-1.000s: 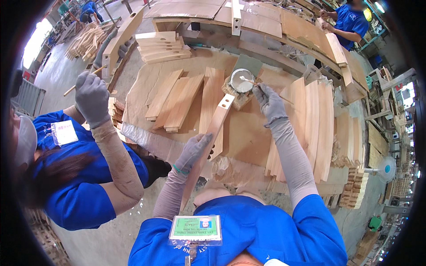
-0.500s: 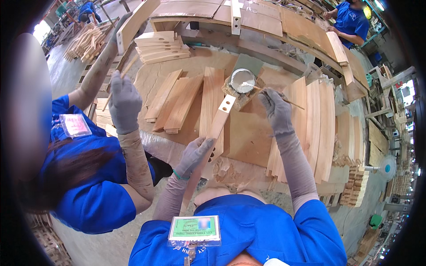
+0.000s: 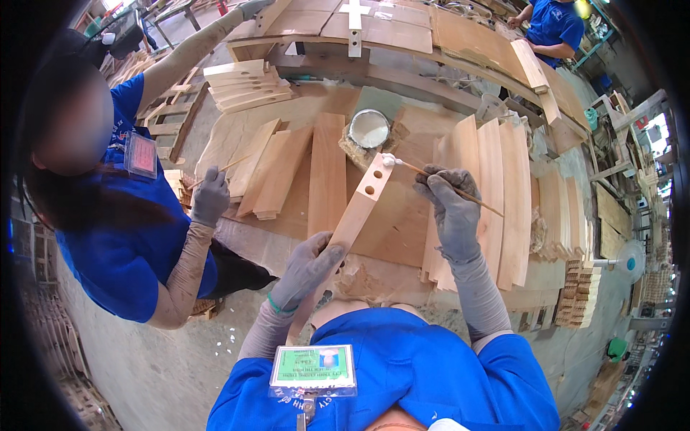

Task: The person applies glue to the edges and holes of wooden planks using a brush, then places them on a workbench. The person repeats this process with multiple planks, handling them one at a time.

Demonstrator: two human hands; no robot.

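My gloved left hand (image 3: 307, 270) grips a long wooden slat (image 3: 353, 221) that slants up and away from me. Two dark round holes show near the slat's far end. In my gloved right hand (image 3: 453, 208) is a thin wooden stick (image 3: 471, 196), held in a pinch. The stick's tip carries a white, paste-like blob, which touches the slat's far end. Just beyond stands a round pot (image 3: 369, 128) of white paste, on a crusted block.
Loose boards (image 3: 327, 172) lie ahead, and more curved boards (image 3: 490, 201) stack at right. At left, a co-worker's gloved hand (image 3: 211, 195) holds another stick. A long bench (image 3: 402, 29) crosses the back; another person (image 3: 553, 32) stands behind it.
My right hand has brought the stick's tip from the pot to the slat's end. The co-worker at left has leaned back and reached a far arm toward the bench.
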